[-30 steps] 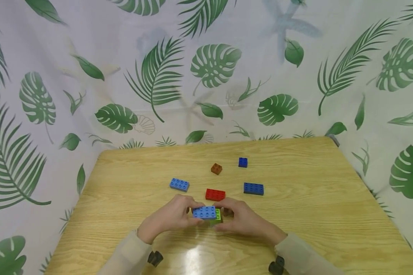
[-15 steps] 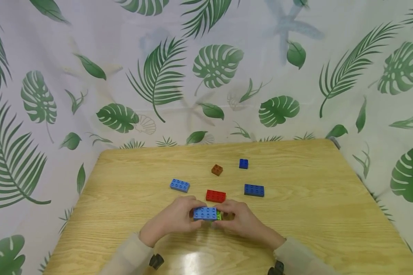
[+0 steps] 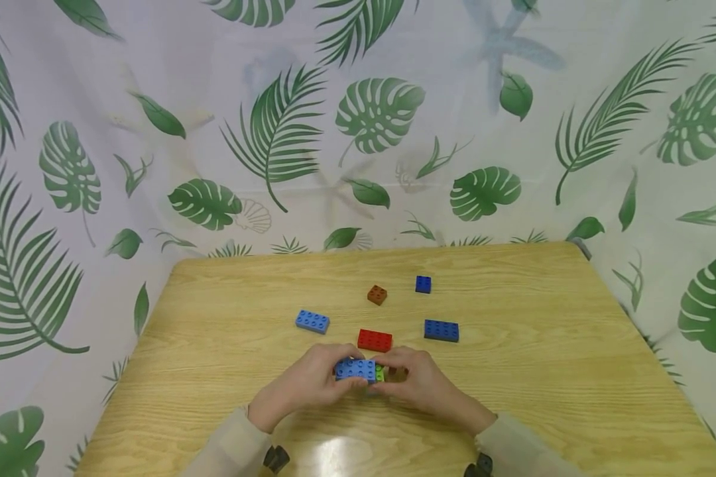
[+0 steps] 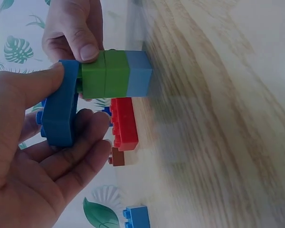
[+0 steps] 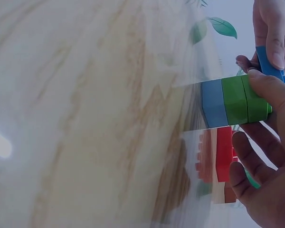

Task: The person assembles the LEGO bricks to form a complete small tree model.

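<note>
My left hand [image 3: 310,381] pinches a blue building brick [image 3: 355,370] with eight studs between thumb and fingers. In the left wrist view this brick [image 4: 61,107] is tilted, one end at the studs of a small stack. Two green bricks [image 4: 104,74] on a light blue brick [image 4: 139,73] make up that stack, upright on the table. My right hand [image 3: 426,384] grips the green bricks [image 5: 240,99] from the right side. From the head view, the blue brick covers most of the stack; whether its studs are engaged I cannot tell.
Behind the hands lies a red brick [image 3: 374,340]. Around it on the wooden table [image 3: 543,344] are a light blue brick [image 3: 313,321], a dark blue brick [image 3: 441,330], a brown brick [image 3: 377,295] and a small blue brick [image 3: 423,284]. A leaf-patterned cloth [image 3: 310,132] hangs behind.
My left hand has moved slightly right, its thumb now farther along the near side of the blue brick. The brick covers more of the green stack than a second ago. The right hand keeps its grip.
</note>
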`<state>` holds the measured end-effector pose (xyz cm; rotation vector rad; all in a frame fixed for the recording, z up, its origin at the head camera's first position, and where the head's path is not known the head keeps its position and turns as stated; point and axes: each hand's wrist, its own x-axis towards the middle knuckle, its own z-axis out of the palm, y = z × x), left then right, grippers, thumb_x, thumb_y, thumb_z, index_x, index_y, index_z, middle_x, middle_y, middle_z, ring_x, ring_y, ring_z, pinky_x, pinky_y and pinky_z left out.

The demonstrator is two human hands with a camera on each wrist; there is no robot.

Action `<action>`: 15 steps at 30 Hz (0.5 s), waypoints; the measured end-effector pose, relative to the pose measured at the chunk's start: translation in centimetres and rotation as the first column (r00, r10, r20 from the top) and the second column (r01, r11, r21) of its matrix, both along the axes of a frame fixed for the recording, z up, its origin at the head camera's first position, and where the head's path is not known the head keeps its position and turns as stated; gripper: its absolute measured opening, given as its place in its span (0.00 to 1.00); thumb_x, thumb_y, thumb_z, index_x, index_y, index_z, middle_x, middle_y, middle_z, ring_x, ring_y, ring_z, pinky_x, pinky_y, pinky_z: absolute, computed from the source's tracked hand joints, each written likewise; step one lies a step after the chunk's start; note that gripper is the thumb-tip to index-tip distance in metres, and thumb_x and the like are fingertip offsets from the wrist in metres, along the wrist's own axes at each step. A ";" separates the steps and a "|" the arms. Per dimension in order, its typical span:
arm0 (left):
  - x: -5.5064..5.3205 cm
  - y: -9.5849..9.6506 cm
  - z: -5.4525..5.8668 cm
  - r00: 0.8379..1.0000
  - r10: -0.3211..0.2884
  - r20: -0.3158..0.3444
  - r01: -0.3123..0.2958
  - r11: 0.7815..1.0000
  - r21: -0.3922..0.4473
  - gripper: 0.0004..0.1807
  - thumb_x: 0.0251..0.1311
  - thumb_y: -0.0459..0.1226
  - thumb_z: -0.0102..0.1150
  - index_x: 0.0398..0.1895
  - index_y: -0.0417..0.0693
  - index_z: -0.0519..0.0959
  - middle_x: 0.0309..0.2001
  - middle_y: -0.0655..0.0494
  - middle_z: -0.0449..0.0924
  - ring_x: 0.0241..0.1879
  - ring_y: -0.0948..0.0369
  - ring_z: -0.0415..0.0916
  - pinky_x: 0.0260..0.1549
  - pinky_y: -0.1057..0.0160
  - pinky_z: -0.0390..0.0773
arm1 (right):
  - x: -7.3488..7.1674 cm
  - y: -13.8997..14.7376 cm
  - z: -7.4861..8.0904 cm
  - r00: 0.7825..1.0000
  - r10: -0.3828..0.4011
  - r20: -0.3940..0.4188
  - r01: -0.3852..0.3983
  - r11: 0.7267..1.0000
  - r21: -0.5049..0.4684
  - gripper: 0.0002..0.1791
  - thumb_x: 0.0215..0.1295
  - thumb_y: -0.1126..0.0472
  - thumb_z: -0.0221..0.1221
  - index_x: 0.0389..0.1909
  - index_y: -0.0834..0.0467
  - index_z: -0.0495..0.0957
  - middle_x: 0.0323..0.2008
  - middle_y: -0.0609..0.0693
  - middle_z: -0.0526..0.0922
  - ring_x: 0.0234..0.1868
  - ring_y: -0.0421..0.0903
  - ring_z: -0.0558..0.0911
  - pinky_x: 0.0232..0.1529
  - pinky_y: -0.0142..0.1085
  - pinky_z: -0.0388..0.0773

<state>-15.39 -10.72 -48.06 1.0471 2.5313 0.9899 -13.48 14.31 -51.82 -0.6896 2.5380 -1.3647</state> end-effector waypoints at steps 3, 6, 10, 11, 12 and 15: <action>0.0 -0.1 0.1 1.000 0.001 0.032 -0.001 1.000 0.001 0.14 0.70 0.46 0.68 0.52 0.50 0.83 0.33 0.65 0.80 0.27 0.72 0.68 0.26 0.73 0.69 | 0.1 0.0 0.0 1.000 0.004 0.006 -0.004 1.000 0.001 0.25 0.65 0.50 0.74 0.59 0.56 0.86 0.40 0.42 0.85 0.38 0.41 0.80 0.38 0.30 0.79; 0.0 0.0 0.2 0.999 0.004 0.044 -0.004 1.000 -0.009 0.14 0.70 0.47 0.69 0.51 0.51 0.83 0.32 0.64 0.80 0.26 0.73 0.67 0.25 0.73 0.68 | 0.1 0.1 -0.1 1.000 0.005 0.013 -0.005 1.000 0.003 0.25 0.65 0.50 0.74 0.59 0.56 0.86 0.40 0.42 0.85 0.38 0.41 0.81 0.38 0.30 0.79; -0.1 0.1 0.3 0.999 0.008 0.049 -0.007 1.000 -0.009 0.14 0.69 0.46 0.69 0.50 0.50 0.83 0.36 0.60 0.85 0.27 0.72 0.70 0.27 0.71 0.72 | 0.0 0.2 -0.2 1.000 0.000 0.017 0.000 1.000 0.001 0.25 0.64 0.50 0.74 0.59 0.57 0.86 0.39 0.42 0.84 0.37 0.38 0.79 0.38 0.30 0.79; -0.2 0.1 0.4 0.998 0.009 0.056 -0.008 1.000 -0.011 0.13 0.69 0.46 0.69 0.51 0.50 0.83 0.37 0.60 0.86 0.28 0.72 0.71 0.28 0.71 0.74 | -0.1 0.2 -0.2 1.000 -0.001 0.017 0.001 1.000 0.002 0.25 0.64 0.50 0.74 0.59 0.56 0.86 0.39 0.42 0.84 0.37 0.38 0.79 0.38 0.30 0.78; -0.2 0.1 0.4 0.998 0.009 0.064 -0.008 1.000 -0.010 0.13 0.69 0.45 0.69 0.51 0.50 0.83 0.39 0.59 0.86 0.29 0.71 0.72 0.29 0.70 0.75 | -0.1 0.2 -0.1 1.000 -0.001 0.015 0.001 1.000 0.003 0.25 0.64 0.50 0.74 0.58 0.56 0.86 0.38 0.42 0.84 0.37 0.37 0.79 0.38 0.30 0.78; -0.3 0.0 0.5 0.996 0.007 0.094 -0.005 1.000 -0.018 0.13 0.69 0.44 0.69 0.51 0.52 0.83 0.41 0.58 0.87 0.31 0.70 0.74 0.32 0.69 0.77 | -0.2 0.2 -0.1 1.000 0.002 0.012 -0.002 1.000 0.009 0.25 0.64 0.49 0.74 0.58 0.57 0.87 0.39 0.42 0.84 0.37 0.37 0.79 0.38 0.30 0.78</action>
